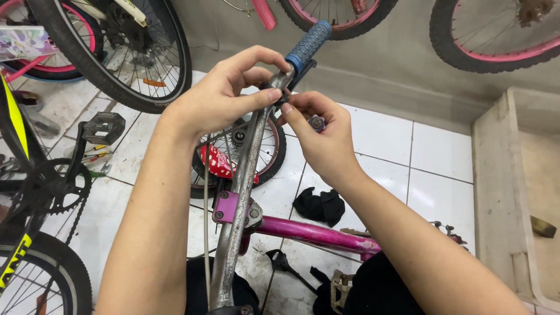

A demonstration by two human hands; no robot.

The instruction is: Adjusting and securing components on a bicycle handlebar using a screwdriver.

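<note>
My left hand (224,96) grips the silver handlebar (245,175) of a small pink bicycle, just below its blue rubber grip (309,44). The thumb presses against the bar near a dark clamp fitting. My right hand (318,137) pinches that fitting from the other side and cups a small purple-grey part (317,123) in its fingers. The bar runs down to a purple stem clamp (230,209) on the pink frame tube (315,233). The small front wheel (274,151) shows behind the bar.
A large black bicycle wheel (140,64) stands at the upper left. Another bike's pedal (104,127) and chainring (55,186) are at the left. A black cloth (319,205) lies on the white tiles. A pale concrete trough (513,192) is at the right. Pink-rimmed wheels (496,41) hang above.
</note>
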